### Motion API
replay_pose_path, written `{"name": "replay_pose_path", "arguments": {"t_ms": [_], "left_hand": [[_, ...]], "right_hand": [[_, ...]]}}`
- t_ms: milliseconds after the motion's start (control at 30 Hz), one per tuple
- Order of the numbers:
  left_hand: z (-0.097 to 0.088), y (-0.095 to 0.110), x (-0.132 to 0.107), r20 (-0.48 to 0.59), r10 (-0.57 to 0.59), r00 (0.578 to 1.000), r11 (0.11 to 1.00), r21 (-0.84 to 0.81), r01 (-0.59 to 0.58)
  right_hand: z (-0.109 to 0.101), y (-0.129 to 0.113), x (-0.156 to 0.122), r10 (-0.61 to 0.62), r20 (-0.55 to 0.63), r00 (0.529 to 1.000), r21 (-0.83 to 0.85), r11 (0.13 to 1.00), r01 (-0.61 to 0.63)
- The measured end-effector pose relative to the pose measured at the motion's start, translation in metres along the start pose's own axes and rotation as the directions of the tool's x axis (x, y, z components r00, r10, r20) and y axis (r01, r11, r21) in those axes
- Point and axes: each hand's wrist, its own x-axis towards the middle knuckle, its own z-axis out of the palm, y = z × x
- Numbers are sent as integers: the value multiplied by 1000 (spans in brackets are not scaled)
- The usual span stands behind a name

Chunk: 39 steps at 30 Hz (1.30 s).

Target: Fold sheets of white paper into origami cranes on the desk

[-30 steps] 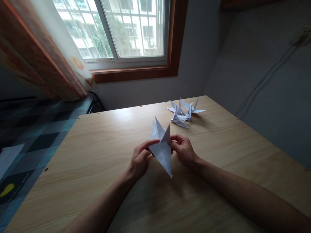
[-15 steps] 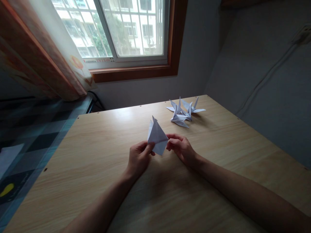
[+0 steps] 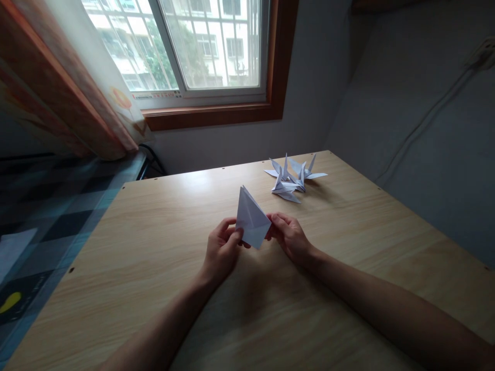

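A folded white paper (image 3: 252, 219), kite-shaped with its point up, is held between my two hands above the wooden table. My left hand (image 3: 223, 248) pinches its lower left side, thumb on the near face and fingers behind. At the right corner my right hand (image 3: 291, 238) has the paper between thumb and fingers. Beyond the hands, to the right, a cluster of white folded paper cranes (image 3: 286, 186) lies with wings and necks sticking out; they overlap one another.
The pale wooden table (image 3: 154, 288) reaches a wall at its far side. On the left stands a surface with a checked cloth (image 3: 58, 226), below an orange curtain (image 3: 77, 103). A window (image 3: 216, 51) is behind the table. A cable (image 3: 421, 123) runs down the right wall.
My right thumb has come down on the paper's right corner. The paper has turned slightly and its upper flaps lie closer together. The cranes have not moved.
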Motion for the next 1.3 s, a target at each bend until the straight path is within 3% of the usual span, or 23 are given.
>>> {"name": "replay_pose_path", "arguments": {"t_ms": [233,367,500,633,733,867,967,1033,1100,1200,1300], "left_hand": [[-1,-7,-4,39,249,968,946,202,-252],[-3,-12,-3,68,443,894,832,339,-439],[-4,-13,-4,-1,599,801,727,421,-543],[-4,-6,-5,130,675,726,603,470,-645],[-4,-2,-5,152,693,704,559,504,-659],[-5,-2,-3,128,681,721,590,488,-644],[-5,-7,-4,59,574,817,721,437,-538],[-5,-11,-5,-9,439,898,844,346,-409],[-3,-13,-6,-51,312,949,931,213,-295],[-1,-13,-7,-49,210,976,976,71,-207],[0,-10,-6,-31,185,982,981,73,-182]], "right_hand": [[-1,2,-1,-63,-62,996,-31,998,61],[-2,3,-3,-232,-61,971,-166,962,219],[-2,1,-8,-443,61,895,-367,824,432],[-3,1,-13,-492,94,866,-426,766,482],[-4,3,-13,-504,90,859,-419,764,491],[-4,2,-13,-500,132,856,-426,751,505],[-3,1,-12,-445,72,893,-371,819,438],[-2,1,-11,-373,10,928,-296,885,359],[-1,1,-9,-302,-33,953,-231,930,286],[0,-1,-8,-249,-49,967,-205,950,234],[1,-3,-8,-237,-64,969,-202,954,220]]}}
